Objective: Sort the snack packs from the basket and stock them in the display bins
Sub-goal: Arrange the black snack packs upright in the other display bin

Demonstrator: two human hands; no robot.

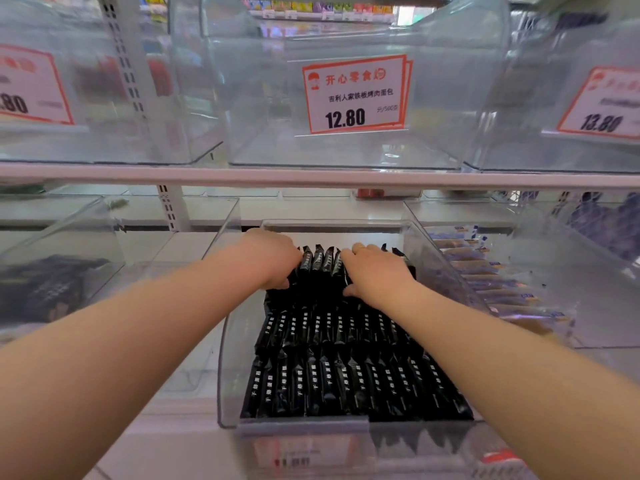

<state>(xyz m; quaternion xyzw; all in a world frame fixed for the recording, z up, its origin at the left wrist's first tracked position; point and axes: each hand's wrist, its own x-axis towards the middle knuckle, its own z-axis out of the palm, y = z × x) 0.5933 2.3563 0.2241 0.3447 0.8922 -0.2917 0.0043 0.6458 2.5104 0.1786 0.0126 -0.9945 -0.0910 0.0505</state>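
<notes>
Head view: both hands, left (273, 259) and right (375, 271), gripped upright black packs (322, 268) (long axes toward 12 o'clock) in the bin (227, 358).

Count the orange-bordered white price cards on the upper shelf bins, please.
3: one orange-bordered white price card on the left bin, one on the middle bin, one on the right bin; side cards are partly cropped.

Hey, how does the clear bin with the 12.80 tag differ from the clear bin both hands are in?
The upper bin looks empty; the lower bin holds rows of black snack packs. The upper bin sits on the higher shelf and the lower bin on the shelf beneath. The left hand and right hand are only in the lower bin, on its back row. Both bins are clear plastic.
</notes>
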